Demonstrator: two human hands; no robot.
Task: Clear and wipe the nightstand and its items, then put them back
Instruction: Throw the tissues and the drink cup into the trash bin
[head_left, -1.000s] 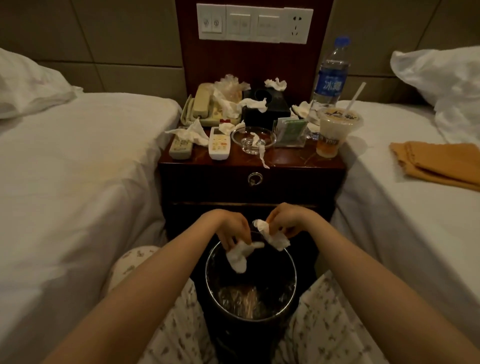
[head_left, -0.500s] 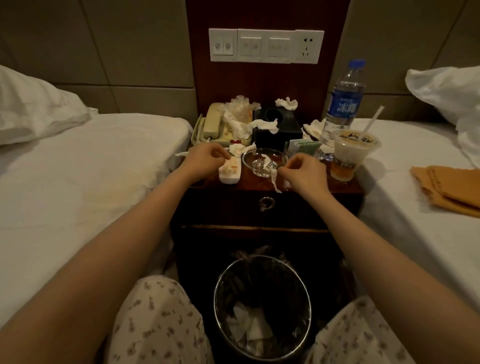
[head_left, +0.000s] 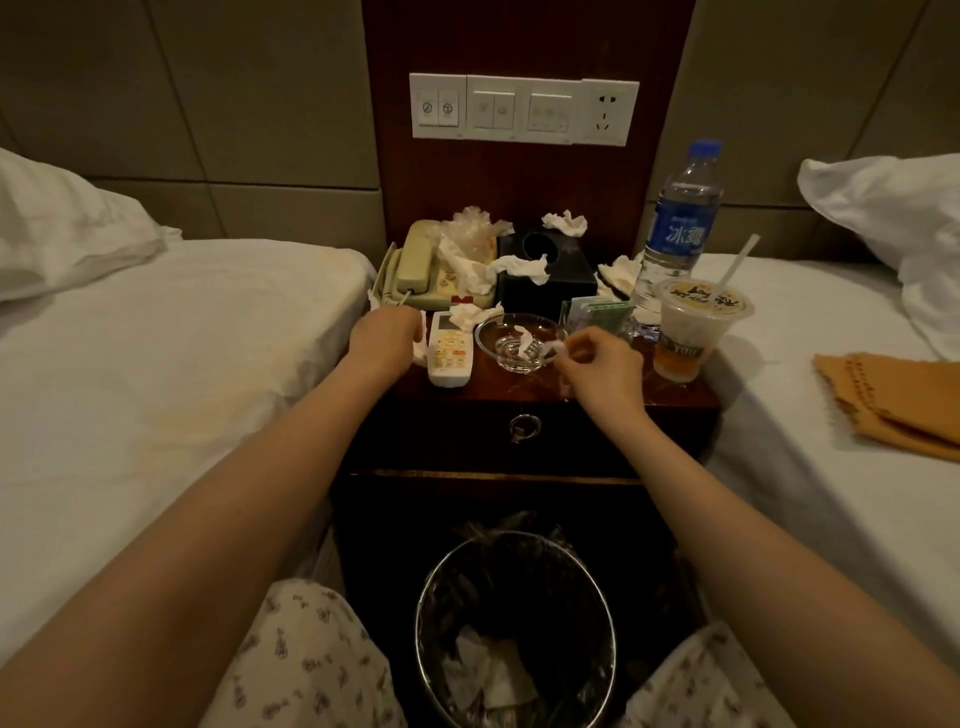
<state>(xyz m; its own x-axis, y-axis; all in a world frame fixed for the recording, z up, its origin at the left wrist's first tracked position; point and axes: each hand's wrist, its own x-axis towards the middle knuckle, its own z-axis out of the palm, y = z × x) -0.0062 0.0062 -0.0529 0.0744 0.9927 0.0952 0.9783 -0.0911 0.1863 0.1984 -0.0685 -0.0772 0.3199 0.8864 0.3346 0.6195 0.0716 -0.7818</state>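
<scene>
Nightstand counter (head_left: 613, 397), dark red wood, stands at the centre of the view between two white beds, cluttered with crumpled tissues. The left hand (head_left: 387, 338) rests on its near left corner, fingers curled down around a white tissue (head_left: 418, 353) just beside a white remote (head_left: 451, 351). The right hand (head_left: 597, 364) is at the near right, thumb and fingers pinching a thin tissue strip (head_left: 555, 347) at the rim of a glass ashtray (head_left: 498, 343); a small tissue scrap (head_left: 524, 338) lies inside the dish.

Farther back, a beige telephone (head_left: 421, 265) sits on the left and a black tissue box (head_left: 545, 280) at centre, both draped with tissues. Green packets (head_left: 597, 312) stand right of the ashtray. On the right edge are a plastic drink cup (head_left: 691, 338) with a straw and, behind it, a blue-labelled water bottle (head_left: 680, 234).

A ring-pull drawer (head_left: 524, 427) sits below the top. On the floor in front, between the person's floral-patterned knees, a lined bin (head_left: 426, 613) holds crumpled tissues. An orange cloth (head_left: 893, 400) lies on the right bed (head_left: 810, 467).
</scene>
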